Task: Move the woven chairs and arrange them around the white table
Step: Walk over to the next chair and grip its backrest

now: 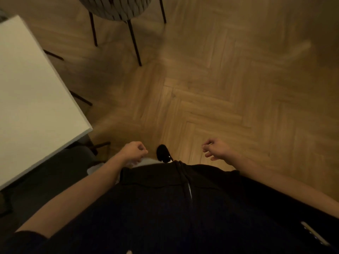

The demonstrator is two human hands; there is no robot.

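Both hands, left hand and right hand, loosely curled, holding nothing.

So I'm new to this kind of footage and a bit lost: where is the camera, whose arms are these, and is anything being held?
The one picture comes from a camera worn on a person's head, looking down at the body and floor. The two bare arms are that person's own. The left hand and right hand hang in front with fingers loosely curled and hold nothing. At the left is a corner of the white table; the part of its top in view is bare. At the top, apart from the table, stands a woven chair on thin black legs, on the wooden floor. The image is dim and slightly blurred.
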